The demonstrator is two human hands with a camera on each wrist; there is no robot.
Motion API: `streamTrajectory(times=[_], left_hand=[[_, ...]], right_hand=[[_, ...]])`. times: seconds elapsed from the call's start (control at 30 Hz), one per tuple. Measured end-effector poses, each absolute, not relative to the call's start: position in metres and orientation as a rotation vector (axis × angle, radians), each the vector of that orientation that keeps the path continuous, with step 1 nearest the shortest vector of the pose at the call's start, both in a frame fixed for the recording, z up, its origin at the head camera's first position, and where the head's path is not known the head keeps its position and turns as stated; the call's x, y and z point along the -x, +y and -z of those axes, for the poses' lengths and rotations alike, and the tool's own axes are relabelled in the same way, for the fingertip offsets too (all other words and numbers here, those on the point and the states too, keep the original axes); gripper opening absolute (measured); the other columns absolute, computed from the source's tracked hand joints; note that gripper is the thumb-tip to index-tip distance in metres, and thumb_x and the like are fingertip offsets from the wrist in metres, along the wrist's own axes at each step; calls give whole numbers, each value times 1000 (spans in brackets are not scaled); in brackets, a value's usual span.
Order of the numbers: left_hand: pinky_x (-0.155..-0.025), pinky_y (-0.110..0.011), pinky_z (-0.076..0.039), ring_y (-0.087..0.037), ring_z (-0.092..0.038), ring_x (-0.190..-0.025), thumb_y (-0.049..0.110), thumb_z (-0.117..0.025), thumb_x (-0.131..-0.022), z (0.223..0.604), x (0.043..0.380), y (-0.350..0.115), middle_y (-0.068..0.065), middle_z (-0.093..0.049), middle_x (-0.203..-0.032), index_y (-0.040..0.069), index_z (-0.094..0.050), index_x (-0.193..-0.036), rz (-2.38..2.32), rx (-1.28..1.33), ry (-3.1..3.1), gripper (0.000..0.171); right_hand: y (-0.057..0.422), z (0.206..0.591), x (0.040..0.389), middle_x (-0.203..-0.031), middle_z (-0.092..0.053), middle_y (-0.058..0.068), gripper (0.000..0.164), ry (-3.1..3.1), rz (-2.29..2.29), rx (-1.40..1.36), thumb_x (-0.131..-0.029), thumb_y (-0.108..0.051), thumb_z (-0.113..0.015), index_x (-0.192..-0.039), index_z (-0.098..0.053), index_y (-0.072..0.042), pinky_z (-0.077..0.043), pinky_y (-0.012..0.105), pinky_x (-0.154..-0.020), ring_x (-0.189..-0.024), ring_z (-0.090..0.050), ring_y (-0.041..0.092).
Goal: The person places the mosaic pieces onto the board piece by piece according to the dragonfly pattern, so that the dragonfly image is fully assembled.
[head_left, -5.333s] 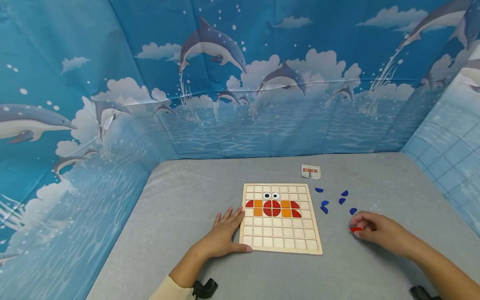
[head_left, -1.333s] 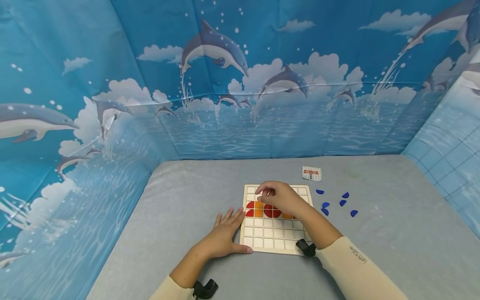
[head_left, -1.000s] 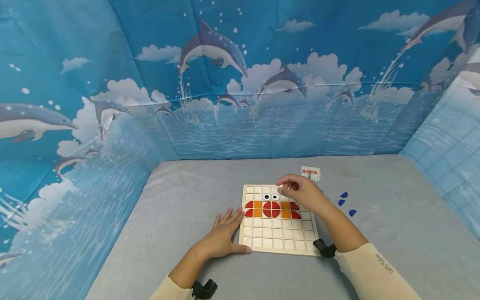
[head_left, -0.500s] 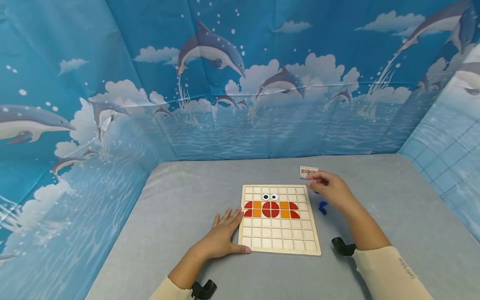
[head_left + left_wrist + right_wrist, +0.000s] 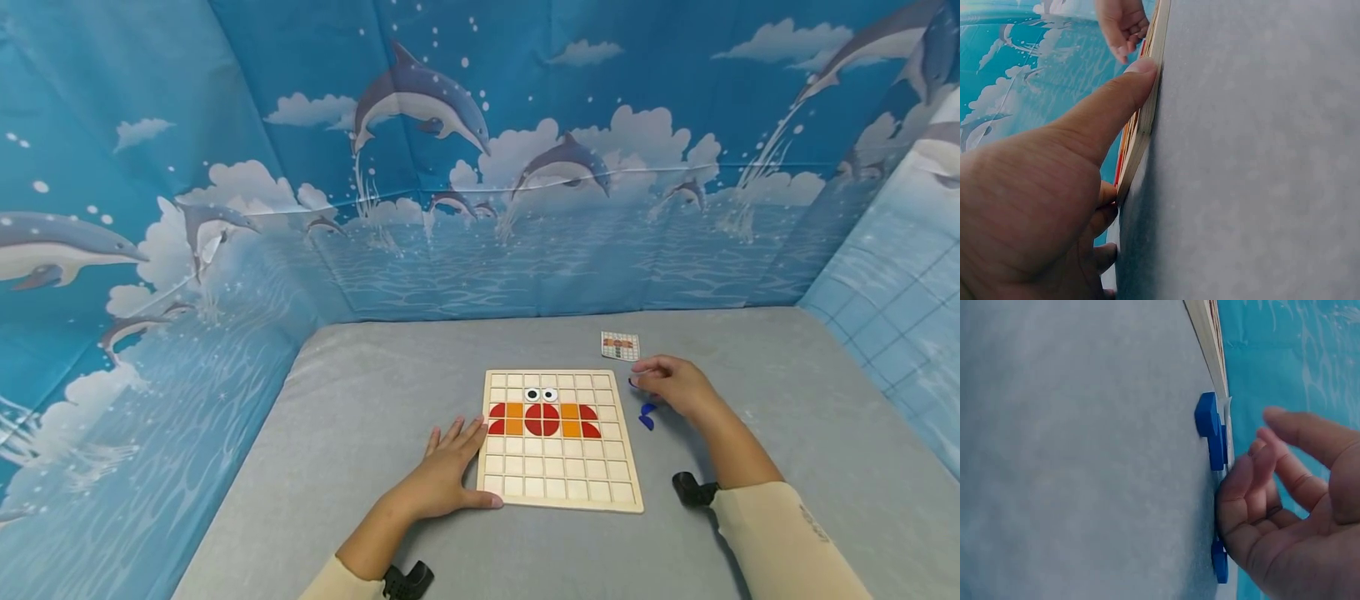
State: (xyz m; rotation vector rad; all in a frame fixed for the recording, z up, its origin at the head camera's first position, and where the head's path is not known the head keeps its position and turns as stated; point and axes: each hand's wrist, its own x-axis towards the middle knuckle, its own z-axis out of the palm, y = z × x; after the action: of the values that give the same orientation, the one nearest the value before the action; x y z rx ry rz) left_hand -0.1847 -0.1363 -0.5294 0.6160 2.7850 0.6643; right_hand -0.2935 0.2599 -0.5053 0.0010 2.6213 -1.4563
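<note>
A square wooden grid board [image 5: 555, 468] lies on the grey cloth, bearing red and orange pieces in two rows with two eye tiles above. My left hand [image 5: 448, 468] rests at its left edge, fingers spread and thumb on the near corner; the left wrist view has the thumb along the board's side [image 5: 1137, 147]. Beyond the board's right edge, my right hand [image 5: 675, 387] reaches down over a dark blue half-round piece [image 5: 632, 382]. In the right wrist view its fingers are loosely curled, thumb apart, holding nothing, close to blue pieces [image 5: 1207, 415].
A small printed pattern card [image 5: 620, 346] lies behind the right hand. Two blue pieces [image 5: 647, 422] sit close together right of the board; others are hidden by the right hand and arm. A dolphin-print curtain [image 5: 480, 275] stands behind the table.
A red piece formerly in the right hand now sits at the pattern's lower left. Afterwards the right hand swings off the board rightward to the blue pieces. The left hand stays put.
</note>
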Motion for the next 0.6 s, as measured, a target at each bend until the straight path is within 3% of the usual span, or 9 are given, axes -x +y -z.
streamTrajectory(times=[0.27,0.6], left_hand=[[-124,-64,-1,-31,-5,-160,66,-76,-78,529,186,-137,0,-15,-171,14,-22,-163,-658,-621,2792,113],[-124,-65,-2,-31,-5,-160,66,-76,-78,530,185,-138,0,-15,-171,15,-21,-163,-661,-621,2789,113]], right_hand=[[264,508,298,-100,-65,8,38,2570,1432,-17,-97,-18,-65,-128,-59,5,-59,26,-74,-83,-66,11],[262,511,304,-97,-68,10,30,2585,1337,-70,-97,-14,-65,-121,-61,3,-57,27,-68,-76,-64,12]])
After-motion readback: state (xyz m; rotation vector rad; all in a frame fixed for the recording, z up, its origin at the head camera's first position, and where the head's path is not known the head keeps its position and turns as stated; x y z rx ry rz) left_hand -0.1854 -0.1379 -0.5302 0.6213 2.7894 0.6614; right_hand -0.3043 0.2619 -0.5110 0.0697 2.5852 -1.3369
